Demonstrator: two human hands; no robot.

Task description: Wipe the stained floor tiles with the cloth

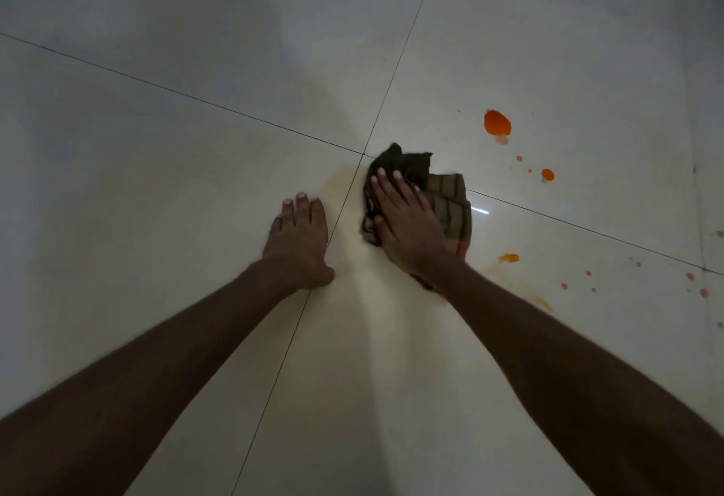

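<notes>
The right hand (407, 221) lies flat over the cloth (450, 197) and covers its middle. The cloth's near end runs under the wrist, out of sight. The floor (196, 182) beneath the cloth is hidden, so any stain there cannot be told. Both forearms are cut off at the lower corners of the view. Tiny specks (703, 292) near the right edge are too small to tell what they are. The far corners of the floor are dim and blurred.
</notes>
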